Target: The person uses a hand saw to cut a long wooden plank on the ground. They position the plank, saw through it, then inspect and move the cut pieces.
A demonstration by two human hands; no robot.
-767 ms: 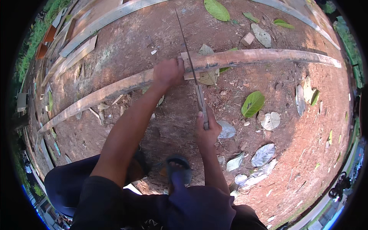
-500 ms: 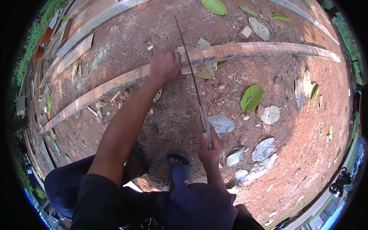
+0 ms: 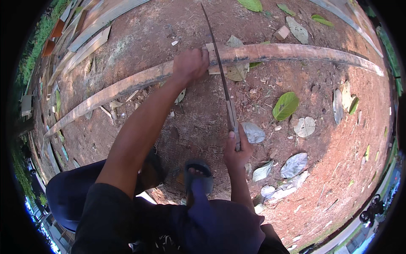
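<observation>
My left hand (image 3: 189, 63) is closed on a long wooden plank (image 3: 296, 51) lying across the ground, just left of a handsaw (image 3: 224, 84). My right hand (image 3: 237, 150) grips the saw's handle nearer my body. The long, thin blade crosses the plank beside my left fingers and points away from me. A short pale wood piece (image 3: 212, 71) lies under the plank at that spot.
Bare reddish earth carries scattered dry and green leaves (image 3: 285, 106) and a small wood block (image 3: 281, 33). Boards (image 3: 89, 48) lie at the upper left, another (image 3: 351, 21) at the upper right. My sandalled foot (image 3: 198, 175) is below, between my arms.
My right hand moved back toward my body with the saw, then slightly forward again. My left hand stays on the plank. The whole view has shifted a little.
</observation>
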